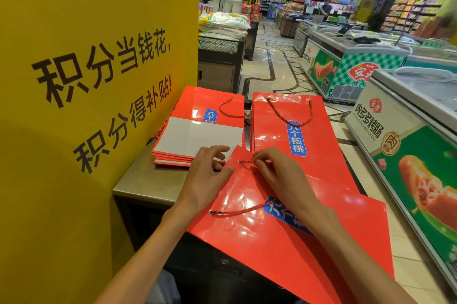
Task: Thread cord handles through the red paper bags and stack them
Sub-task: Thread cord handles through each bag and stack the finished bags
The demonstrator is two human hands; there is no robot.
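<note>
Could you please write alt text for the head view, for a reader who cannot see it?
Two hands work a cord into the near red bag on a counter: the right hand pinches the cord at a corner hole, the left hand rests open on the bag's edge. Behind lie two stacks of bags, beside a yellow sign in a supermarket.

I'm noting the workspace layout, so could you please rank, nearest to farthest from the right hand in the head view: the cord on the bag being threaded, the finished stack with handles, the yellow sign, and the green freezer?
From the right hand:
1. Cord, on the near bag, at the fingers.
2. Finished stack, just beyond.
3. Green freezer and yellow sign: both far off; too close to call.
</note>
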